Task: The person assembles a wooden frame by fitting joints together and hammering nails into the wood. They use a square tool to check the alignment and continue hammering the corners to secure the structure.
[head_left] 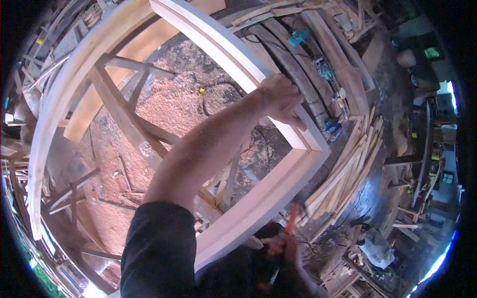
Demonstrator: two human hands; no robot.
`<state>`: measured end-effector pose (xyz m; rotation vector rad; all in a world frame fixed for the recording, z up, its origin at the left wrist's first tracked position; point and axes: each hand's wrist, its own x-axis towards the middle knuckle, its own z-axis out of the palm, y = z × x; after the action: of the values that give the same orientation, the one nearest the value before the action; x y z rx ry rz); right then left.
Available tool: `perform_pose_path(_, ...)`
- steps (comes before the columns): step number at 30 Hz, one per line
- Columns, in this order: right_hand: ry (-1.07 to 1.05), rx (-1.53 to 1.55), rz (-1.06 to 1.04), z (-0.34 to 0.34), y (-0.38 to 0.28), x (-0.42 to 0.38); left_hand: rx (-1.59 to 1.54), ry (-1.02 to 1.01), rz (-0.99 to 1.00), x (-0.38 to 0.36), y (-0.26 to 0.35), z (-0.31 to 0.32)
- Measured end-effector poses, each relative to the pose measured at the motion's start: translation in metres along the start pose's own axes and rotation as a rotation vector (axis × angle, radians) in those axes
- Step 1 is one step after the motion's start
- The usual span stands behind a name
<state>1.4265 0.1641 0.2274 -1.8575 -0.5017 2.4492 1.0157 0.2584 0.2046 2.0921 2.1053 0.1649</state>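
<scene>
A large pale wooden frame with grooved rails and mitred-looking corners spans the view in front of me. My left hand is closed around its right-hand rail, a short way above the near right corner, with the arm stretched across the frame's opening. Low in the view, beside the near rail, my right hand is closed on a hammer with an orange handle; motion blurs both, and the dark head points up toward the corner.
Wooden supports stand under the frame, over a floor covered in shavings. Right of it lie thin wood strips and dark planks with a teal power tool. A white bag sits at lower right.
</scene>
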Motion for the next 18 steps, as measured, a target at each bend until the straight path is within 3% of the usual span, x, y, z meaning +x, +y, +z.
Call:
perform_pose_path(1, -0.086, -0.006, 0.092, 0.004, -0.008, 0.004, 0.008, -0.011, -0.016, -0.001, 0.001, -0.004)
perform_pose_path(4, 0.041, -0.258, -0.015, -0.004, -0.03, 0.027, -0.014, 0.065, -0.024, -0.003, -0.001, 0.005)
perform_pose_path(9, 0.155, -0.664, -0.105, -0.183, -0.1, 0.157, 0.029, 0.131, -0.088, -0.004, 0.007, 0.011)
perform_pose_path(10, 0.166, -0.526, -0.083, -0.223, -0.116, 0.179, 0.029, 0.207, -0.091, -0.004, 0.01, 0.018)
perform_pose_path(12, 0.23, -0.537, -0.044, -0.289, -0.154, 0.209, 0.057, 0.356, -0.106, -0.004, 0.015, 0.026)
perform_pose_path(13, 0.268, -0.606, -0.016, -0.326, -0.17, 0.217, 0.003, 0.083, -0.264, -0.005, 0.033, 0.003)
perform_pose_path(16, 0.34, -0.894, 0.086, -0.418, -0.213, 0.213, 0.03, 0.421, -0.431, -0.012, 0.083, 0.022)
perform_pose_path(18, 0.345, -1.042, 0.159, -0.46, -0.237, 0.205, -0.146, 0.322, -0.679, -0.019, 0.139, 0.016)
